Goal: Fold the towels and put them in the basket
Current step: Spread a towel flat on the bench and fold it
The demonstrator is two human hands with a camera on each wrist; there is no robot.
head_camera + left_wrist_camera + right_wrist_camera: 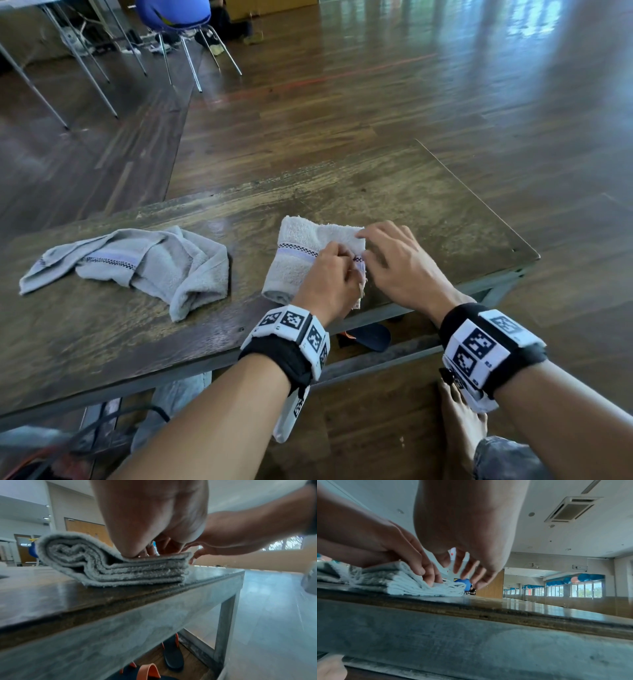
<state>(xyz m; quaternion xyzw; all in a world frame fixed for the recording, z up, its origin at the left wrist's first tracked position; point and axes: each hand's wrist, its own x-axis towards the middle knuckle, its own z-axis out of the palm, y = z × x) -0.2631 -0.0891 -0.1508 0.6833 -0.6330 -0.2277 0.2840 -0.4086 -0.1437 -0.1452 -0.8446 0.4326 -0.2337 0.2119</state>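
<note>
Table of dark, worn wood on a grey metal frame fills the scene, a polished plank floor spreading beyond it toward twelve o'clock. At nine o'clock on the tabletop lies a crumpled grey towel, unfolded, its checked stripe showing — well apart from the work in hand. Near the table's front edge, at about four o'clock from that heap, sits the folded towel, a thick stack of layers with a checked band across its top. Both hands meet at its right end. The left hand has its fingers curled down and pinches the top layers at the near corner; the left wrist view shows the fingertips pressed into the cloth. The right hand arches over the far corner — its fingers bent loosely, tips touching the towel's edge, gripping nothing firmly that can be seen. Beneath the table lie dark sandals with orange straps.
</note>
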